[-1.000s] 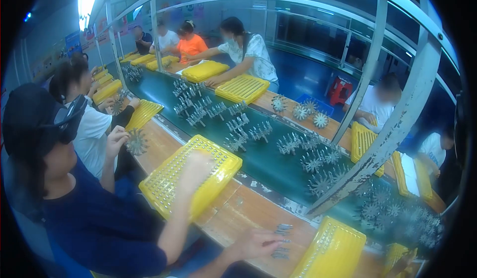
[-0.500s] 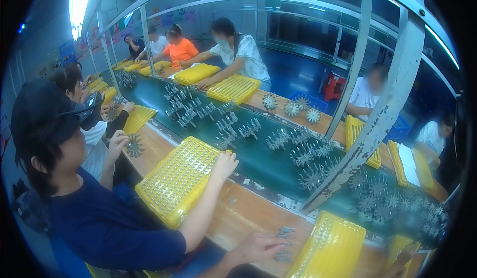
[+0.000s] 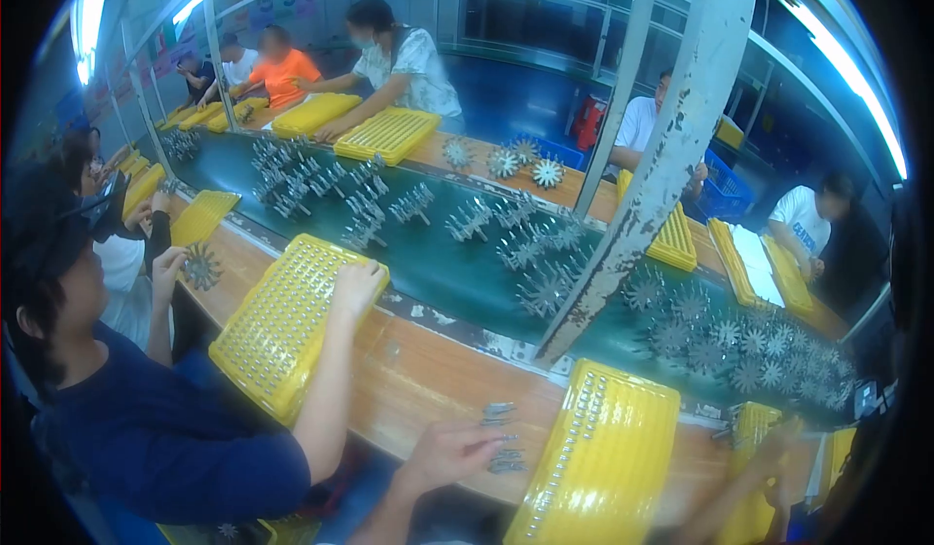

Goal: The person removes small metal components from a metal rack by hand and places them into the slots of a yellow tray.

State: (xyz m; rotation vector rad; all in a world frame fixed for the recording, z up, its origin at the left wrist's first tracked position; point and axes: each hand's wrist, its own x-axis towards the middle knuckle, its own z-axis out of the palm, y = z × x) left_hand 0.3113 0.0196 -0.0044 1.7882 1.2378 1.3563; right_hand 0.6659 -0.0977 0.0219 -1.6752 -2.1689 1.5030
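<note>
Wooden surface [image 3: 418, 375], and left of the yellow tray [image 3: 623, 438] my left grip [image 3: 452, 455] pinches metal pins [image 3: 506, 460], seemingly mid-handling, steadiness likely needed next; right grip [image 3: 773, 451], can't tell!

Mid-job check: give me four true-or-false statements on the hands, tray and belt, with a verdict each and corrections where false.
1. The left hand holds a spiky metal part. True.
2. A yellow tray lies between it and the right hand. True.
3. That tray is filled throughout. False: pins show only toward its left side.
4. The green belt is bare. False: many star-shaped metal parts are on it.
</note>
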